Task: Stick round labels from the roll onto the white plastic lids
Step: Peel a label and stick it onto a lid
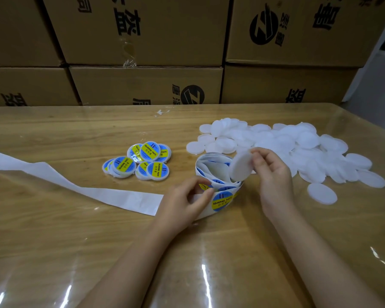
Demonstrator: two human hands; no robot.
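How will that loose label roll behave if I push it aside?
Probably floppy: the roll stands as loose, uneven coils, so it would likely squash or unwind rather than slide whole. Its spent backing trails flat and creased, so it looks light and would likely drag along.

1. Table top: light wood grain under a clear plastic sheet, glossy (streaks of glare near the front edge).
2. White lids: plastic, matt, smooth, faintly translucent.
3. Labelled lids: same plastic; printed labels, slight sheen.
4. Label roll: smooth printed stickers on white paper liner.
5. Backing strip: white paper, smooth, satin.
6. Boxes: brown cardboard, matt; clear glossy tape on one seam.
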